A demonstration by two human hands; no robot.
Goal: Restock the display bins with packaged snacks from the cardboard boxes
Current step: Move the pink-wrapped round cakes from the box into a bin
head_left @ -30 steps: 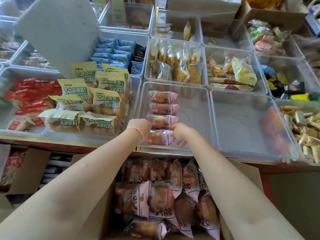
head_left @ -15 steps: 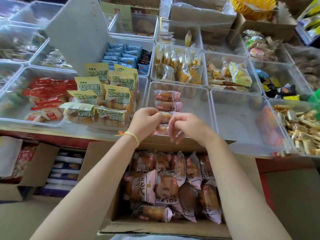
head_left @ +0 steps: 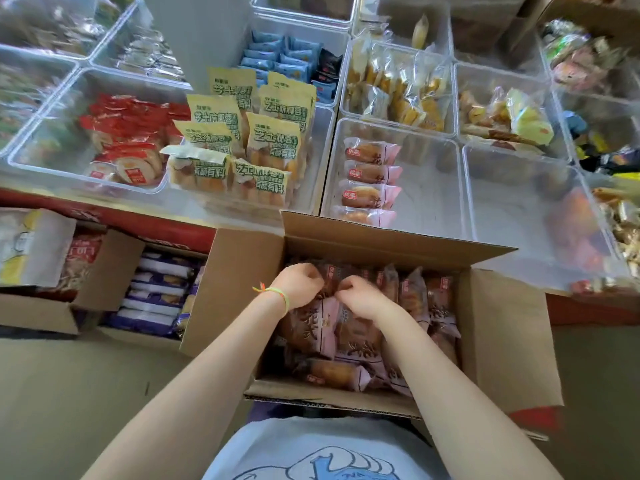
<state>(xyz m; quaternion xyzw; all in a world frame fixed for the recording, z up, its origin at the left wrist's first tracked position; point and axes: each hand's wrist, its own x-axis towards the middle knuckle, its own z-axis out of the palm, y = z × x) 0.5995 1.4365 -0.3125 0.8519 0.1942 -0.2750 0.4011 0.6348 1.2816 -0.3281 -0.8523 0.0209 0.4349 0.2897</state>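
Pink-wrapped pastries (head_left: 349, 327) at frame centre feel light, soft, slippery; my left hand (head_left: 298, 284) and right hand (head_left: 360, 296) curl onto their crimped ends.

Both hands, the left hand (head_left: 299, 283) and right hand (head_left: 360, 296), sit inside the open cardboard box (head_left: 498, 327), whose raised rear flap (head_left: 381, 242) stands between them and the clear bin (head_left: 429, 188). That bin holds four pink snack packs (head_left: 370, 183) along its left side; its right part is bare. The neighbouring bin (head_left: 519, 216) is open too.
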